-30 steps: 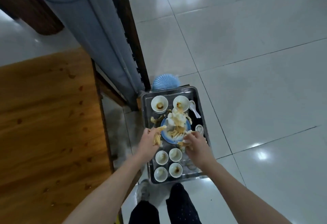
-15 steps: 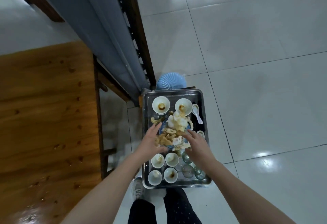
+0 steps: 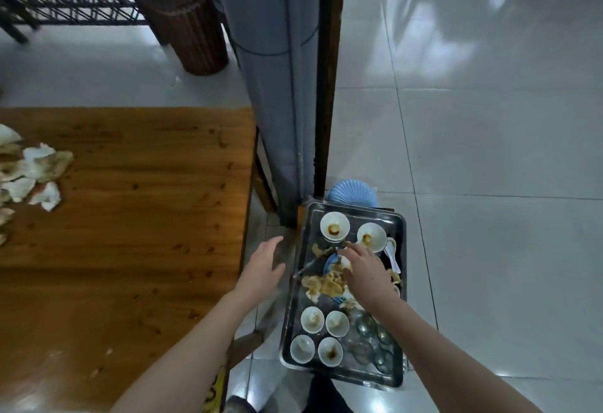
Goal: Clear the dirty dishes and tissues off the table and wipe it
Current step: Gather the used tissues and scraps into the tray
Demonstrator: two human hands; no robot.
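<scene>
Shiny white floor tiles under dark metal tray of dirty white bowls. Mid-tray, right hand flat on stained crumpled tissues, likely pressing them down. Just left of tray, left hand spread, empty. Far left of tray, more tissues on brown wooden worktop.

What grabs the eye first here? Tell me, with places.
A metal tray crowded with stained white bowls and soiled tissues stands right of the wooden table, the right hand over its pile. More crumpled tissues lie at the table's left edge; the open left hand hovers between table and tray.
</scene>
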